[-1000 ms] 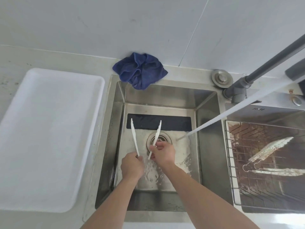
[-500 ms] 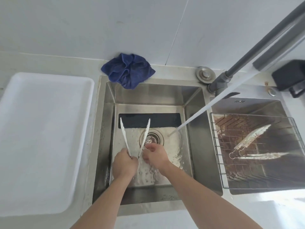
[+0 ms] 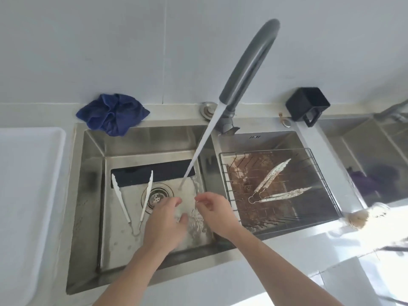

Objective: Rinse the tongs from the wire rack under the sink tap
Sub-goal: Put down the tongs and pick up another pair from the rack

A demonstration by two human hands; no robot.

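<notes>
Far left, a white tray on the counter, a blue cloth bunched at the far sink rim. White tongs lie on the left basin floor, arms splayed, left of the drain. The left hand is empty, fingers spread, under the water; the right hand (also empty) is loosely open beside it. The tap runs. Soiled tongs rest in the wire rack, right basin.
</notes>
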